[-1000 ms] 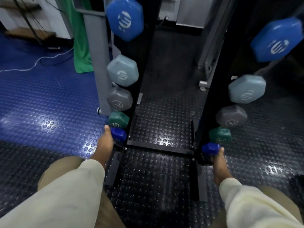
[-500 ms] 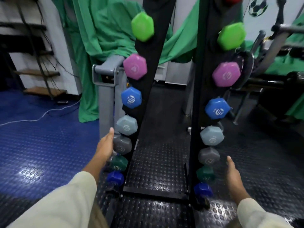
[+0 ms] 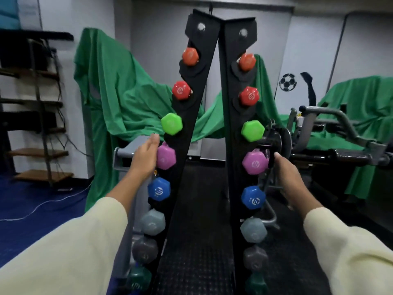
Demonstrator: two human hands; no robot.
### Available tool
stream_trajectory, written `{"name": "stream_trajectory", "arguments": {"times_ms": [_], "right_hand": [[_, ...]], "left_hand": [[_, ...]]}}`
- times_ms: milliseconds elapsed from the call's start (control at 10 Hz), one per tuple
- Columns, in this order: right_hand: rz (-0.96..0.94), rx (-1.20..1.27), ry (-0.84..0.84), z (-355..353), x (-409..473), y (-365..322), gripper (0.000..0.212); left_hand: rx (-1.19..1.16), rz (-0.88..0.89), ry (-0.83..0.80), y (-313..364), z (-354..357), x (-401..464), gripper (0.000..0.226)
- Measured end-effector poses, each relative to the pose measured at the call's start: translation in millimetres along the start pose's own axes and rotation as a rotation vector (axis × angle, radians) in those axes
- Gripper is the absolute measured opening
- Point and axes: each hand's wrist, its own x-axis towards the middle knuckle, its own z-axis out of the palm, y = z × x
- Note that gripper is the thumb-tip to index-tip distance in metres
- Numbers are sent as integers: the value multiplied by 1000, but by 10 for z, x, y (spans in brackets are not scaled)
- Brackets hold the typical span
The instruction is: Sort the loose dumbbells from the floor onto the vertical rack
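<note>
Green drapes back the full rack; left hand open, right hand's grip unclear beside pink dumbbells.

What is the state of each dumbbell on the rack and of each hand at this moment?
Orange dumbbell: seated on the top level of the rack.
Red dumbbell: seated on the rack.
Lime green dumbbell: seated on the rack.
Pink dumbbell: seated on the rack, a hand at each end.
Blue dumbbell: seated on the rack.
Left hand: open, fingers straight, at the pink dumbbell's left end.
Right hand: beside the pink dumbbell's right end; grip unclear.
</note>
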Motion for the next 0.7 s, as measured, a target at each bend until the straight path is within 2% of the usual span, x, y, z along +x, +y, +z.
{"name": "stream_trajectory", "arguments": {"times_ms": [200, 300, 400, 500, 700], "right_hand": [[-332, -173, -31, 286, -289, -1173, 76], [-365, -138, -83, 349, -312, -1575, 93], [-447, -186, -122, 392, -213, -1912, 99], [-536, -261, -119, 476, -184, -2254, 115], [-691, -397, -86, 645, -172, -2747, 95]], "left_hand": [[60, 181, 8, 743, 71, 256, 70], [66, 278, 7, 1123, 90, 357, 68], [129, 364, 3, 1444, 92, 463, 72], [187, 457, 9, 1834, 113, 500, 77], [355, 696, 37, 2488, 77, 669, 91]]}}
